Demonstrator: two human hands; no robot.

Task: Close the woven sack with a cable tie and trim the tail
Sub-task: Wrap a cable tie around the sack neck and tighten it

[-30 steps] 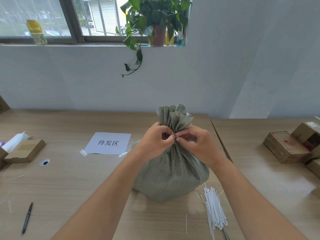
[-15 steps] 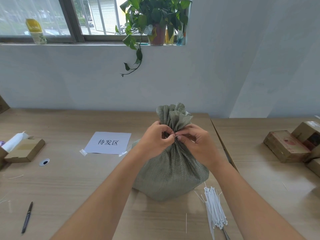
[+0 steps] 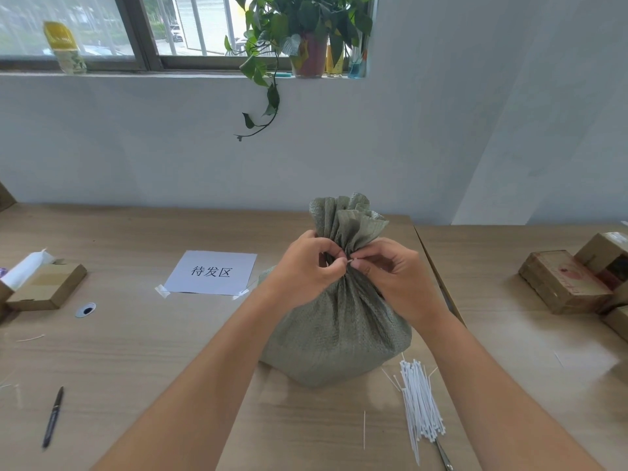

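A grey-green woven sack [image 3: 334,331] stands upright on the wooden table [image 3: 142,351], its mouth gathered into a ruffled neck. My left hand [image 3: 306,266] pinches the neck from the left. My right hand [image 3: 390,277] meets it from the right. Between the fingertips a short bit of a white cable tie [image 3: 349,262] shows; the rest of it is hidden by the fingers and folds. A bundle of spare white cable ties [image 3: 419,402] lies at the sack's front right, with the metal tip of scissors [image 3: 443,455] poking out beneath it.
A taped paper label [image 3: 212,271] lies left of the sack. A black pen [image 3: 53,416] and a small open cardboard box [image 3: 44,285] sit at the left. Brown boxes [image 3: 564,280] are stacked at the right. A seam between two tabletops [image 3: 438,277] runs behind my right hand.
Both hands stay pinched together at the sack's neck; the fingers have shifted only slightly. The sack has not moved.
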